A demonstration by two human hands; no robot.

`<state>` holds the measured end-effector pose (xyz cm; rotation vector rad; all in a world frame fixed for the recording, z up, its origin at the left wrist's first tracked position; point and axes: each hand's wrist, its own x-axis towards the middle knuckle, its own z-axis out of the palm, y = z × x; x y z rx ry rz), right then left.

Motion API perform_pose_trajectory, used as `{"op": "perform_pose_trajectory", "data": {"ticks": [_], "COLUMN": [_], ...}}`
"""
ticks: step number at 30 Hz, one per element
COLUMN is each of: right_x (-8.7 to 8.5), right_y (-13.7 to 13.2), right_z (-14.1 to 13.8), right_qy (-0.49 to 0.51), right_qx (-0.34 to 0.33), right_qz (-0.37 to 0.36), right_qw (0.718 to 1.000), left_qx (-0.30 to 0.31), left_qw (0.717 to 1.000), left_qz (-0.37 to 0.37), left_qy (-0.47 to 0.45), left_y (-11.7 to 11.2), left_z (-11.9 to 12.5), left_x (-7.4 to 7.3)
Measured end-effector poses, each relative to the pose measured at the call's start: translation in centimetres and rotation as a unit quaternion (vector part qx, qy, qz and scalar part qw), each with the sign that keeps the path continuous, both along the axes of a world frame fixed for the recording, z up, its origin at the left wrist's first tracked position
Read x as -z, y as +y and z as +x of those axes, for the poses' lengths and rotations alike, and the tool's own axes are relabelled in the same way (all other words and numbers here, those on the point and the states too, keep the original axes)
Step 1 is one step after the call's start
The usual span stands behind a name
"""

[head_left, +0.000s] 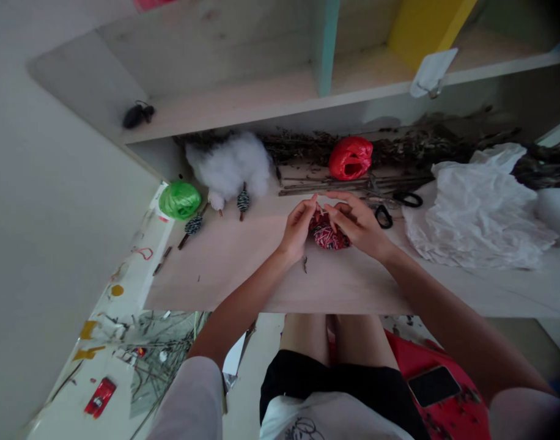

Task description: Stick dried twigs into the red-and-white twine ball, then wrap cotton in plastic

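In front of me, over the desk, my left hand pinches thumb and fingers together by a thin strand. My right hand is bent close to it, its index finger reaching toward the left fingertips and its thumb on the strand. Just below the fingers lies a ball of red, white and dark yarn, partly covered by the right hand. The strand looks like yarn, though its ends are hidden. To the left, dark-and-white yarn is wound on short sticks, one wrapped stick and another.
White stuffing, a green string roll and a red string roll lie toward the back. Scissors rest right of my hands, beside crumpled white paper. Dry twigs line the back under a shelf.
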<state>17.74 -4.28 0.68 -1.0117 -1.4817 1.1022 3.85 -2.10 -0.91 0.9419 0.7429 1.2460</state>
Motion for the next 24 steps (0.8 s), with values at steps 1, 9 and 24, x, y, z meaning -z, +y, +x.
{"op": "perform_pose_trajectory", "data": {"ticks": [1,9,24], "right_x": [0.00,0.02,-0.03], "right_y": [0.00,0.03,0.00], "right_z": [-0.01,-0.06,-0.08], "right_qy": [0.001,0.013,0.011], "right_qx": [0.001,0.004,0.003], "right_qz": [-0.001,-0.010,-0.013], "right_qw": [1.000,1.000,1.000], "left_qx": [0.001,0.002,0.003], "left_qw": [1.000,1.000,1.000], "left_qz": [0.000,-0.003,0.007], "left_qy": [-0.002,0.000,0.005], "left_y": [0.01,-0.03,-0.03], "left_z": [-0.01,0.03,0.05], "left_x": [0.02,-0.08,-0.22]}}
